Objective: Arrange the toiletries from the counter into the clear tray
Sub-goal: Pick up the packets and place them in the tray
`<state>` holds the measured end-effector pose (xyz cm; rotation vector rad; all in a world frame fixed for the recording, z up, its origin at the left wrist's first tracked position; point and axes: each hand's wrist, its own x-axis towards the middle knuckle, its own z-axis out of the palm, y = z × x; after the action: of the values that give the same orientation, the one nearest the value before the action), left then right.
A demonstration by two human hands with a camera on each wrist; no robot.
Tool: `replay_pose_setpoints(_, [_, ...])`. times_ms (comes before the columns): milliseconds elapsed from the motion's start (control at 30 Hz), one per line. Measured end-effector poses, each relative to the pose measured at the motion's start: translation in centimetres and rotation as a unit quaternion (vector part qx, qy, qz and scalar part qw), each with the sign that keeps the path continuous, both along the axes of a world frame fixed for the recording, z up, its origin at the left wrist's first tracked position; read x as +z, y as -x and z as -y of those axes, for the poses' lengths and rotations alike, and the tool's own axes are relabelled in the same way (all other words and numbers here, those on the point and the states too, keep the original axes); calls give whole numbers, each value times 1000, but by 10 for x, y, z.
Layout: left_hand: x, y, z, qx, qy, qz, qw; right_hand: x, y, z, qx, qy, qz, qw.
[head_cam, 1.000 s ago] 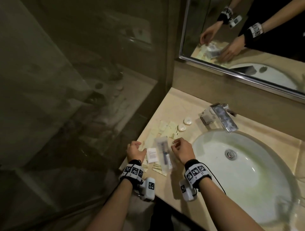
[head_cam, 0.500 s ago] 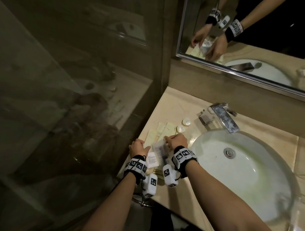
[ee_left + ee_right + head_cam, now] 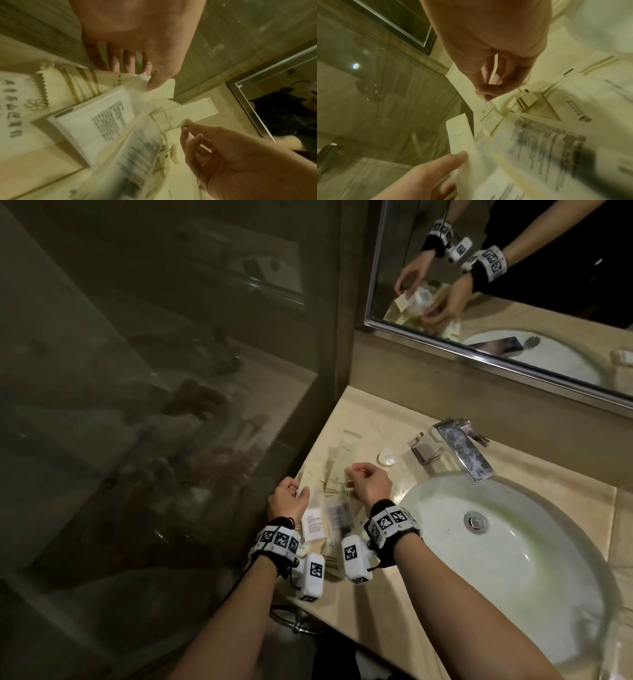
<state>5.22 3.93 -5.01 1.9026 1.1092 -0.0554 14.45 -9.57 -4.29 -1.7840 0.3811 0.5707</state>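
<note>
Several cream sachets and packets lie piled on the counter (image 3: 363, 419) left of the sink. My left hand (image 3: 296, 489) pinches the corner of a cream sachet (image 3: 164, 88) between thumb and fingers at the pile's left edge. My right hand (image 3: 352, 474) pinches one end of a long cream packet (image 3: 185, 112), also seen in the right wrist view as the long cream packet (image 3: 485, 112) under the right hand (image 3: 484, 94). A white printed packet (image 3: 313, 523) and a clear toothbrush packet (image 3: 337, 515) lie just below the hands. I cannot make out a clear tray.
A round white soap (image 3: 387, 457) sits behind the pile. The chrome faucet (image 3: 462, 450) and the white basin (image 3: 513, 542) are to the right. A glass partition (image 3: 171, 405) borders the counter on the left and a mirror (image 3: 513, 285) hangs behind.
Both hands moved forward over the pile. My right hand left the clear toothbrush packet and now pinches the long cream packet. My left hand took hold of a sachet corner.
</note>
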Motion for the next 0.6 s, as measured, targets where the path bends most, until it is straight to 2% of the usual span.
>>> replay_pose_setpoints(167, [9,-10,-3,-11,48,37,998,19,-5,3,-2,-56,63,996])
replay_pose_setpoints(367, [27,-21,0,-25,0,80,996,36,-14,18,-34,-123,83,988])
replay_pose_setpoints(600, [67,-41,10,-28,-88,190,977,71,-24,47,-60,-190,117,973])
